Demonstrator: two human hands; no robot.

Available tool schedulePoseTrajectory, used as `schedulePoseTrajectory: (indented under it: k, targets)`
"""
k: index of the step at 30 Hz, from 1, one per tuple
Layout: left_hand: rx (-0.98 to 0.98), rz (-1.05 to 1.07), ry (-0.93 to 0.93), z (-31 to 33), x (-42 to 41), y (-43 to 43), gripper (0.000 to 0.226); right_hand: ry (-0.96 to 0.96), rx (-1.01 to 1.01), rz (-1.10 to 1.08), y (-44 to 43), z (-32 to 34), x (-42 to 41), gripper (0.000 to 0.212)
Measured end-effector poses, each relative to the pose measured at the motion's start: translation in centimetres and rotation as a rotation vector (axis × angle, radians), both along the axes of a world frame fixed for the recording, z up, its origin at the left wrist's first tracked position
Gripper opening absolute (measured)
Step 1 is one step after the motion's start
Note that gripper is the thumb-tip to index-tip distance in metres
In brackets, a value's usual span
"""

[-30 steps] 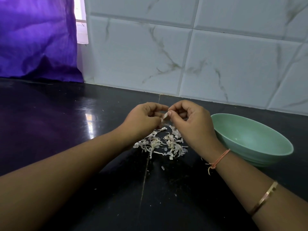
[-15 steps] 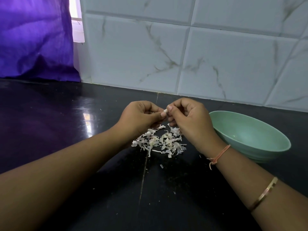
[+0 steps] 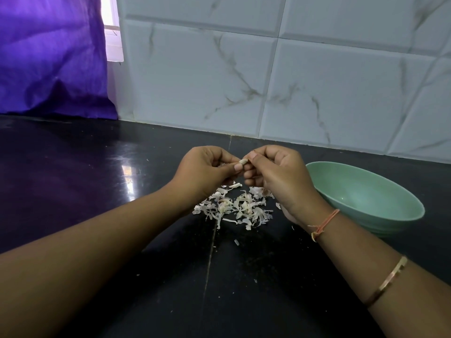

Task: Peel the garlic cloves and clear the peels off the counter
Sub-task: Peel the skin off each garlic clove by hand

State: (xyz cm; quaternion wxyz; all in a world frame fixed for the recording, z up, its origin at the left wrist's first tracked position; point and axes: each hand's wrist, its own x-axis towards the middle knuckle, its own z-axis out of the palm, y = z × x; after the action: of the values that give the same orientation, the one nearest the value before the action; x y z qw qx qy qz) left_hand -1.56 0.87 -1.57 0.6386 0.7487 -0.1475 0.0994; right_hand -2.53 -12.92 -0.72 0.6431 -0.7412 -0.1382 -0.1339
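Past open glossy black stone counter [image 3: 244, 301] low in frame, we reach pale papery garlic peels [image 3: 234, 208] heaped at centre, then left hand [image 3: 205, 172] and right hand [image 3: 280, 176] both pinching a small whitish garlic clove [image 3: 242, 161], mostly finger-hidden, mint-green round bowl [image 3: 361, 198] at right.

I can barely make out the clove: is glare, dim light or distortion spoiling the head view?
Head view: dim, lit from the window upper left; glare patch on the black counter left of the left hand; wide-angle lens bows the wall tiles; garlic clove between the fingers small, fairly sharp.
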Motion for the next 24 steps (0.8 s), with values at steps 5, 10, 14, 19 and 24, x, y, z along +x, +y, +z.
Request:
schedulePoseTrajectory:
  k: [5,10,14,19,24]
  targets:
    - [0.026,0.015,-0.010,-0.03,0.06,0.17,0.009,-0.022,-0.007,0.006,-0.23,-0.03,-0.04,0.018]
    - [0.173,0.094,-0.097,0.13,0.05,0.37,0.016,-0.129,-0.175,-0.037,-0.64,-0.10,0.02,0.014]
    - [0.362,0.174,-0.189,0.24,0.30,0.72,0.020,-0.247,-0.395,-0.130,-0.84,-0.15,0.22,0.012]
    - [0.471,0.192,-0.214,0.66,0.02,0.89,0.021,-0.359,-0.531,-0.158,-0.78,-0.06,0.12,0.009]
    - [0.544,0.180,-0.219,0.87,-0.11,0.96,0.018,-0.438,-0.667,-0.177,-0.76,-0.25,0.30,0.008]
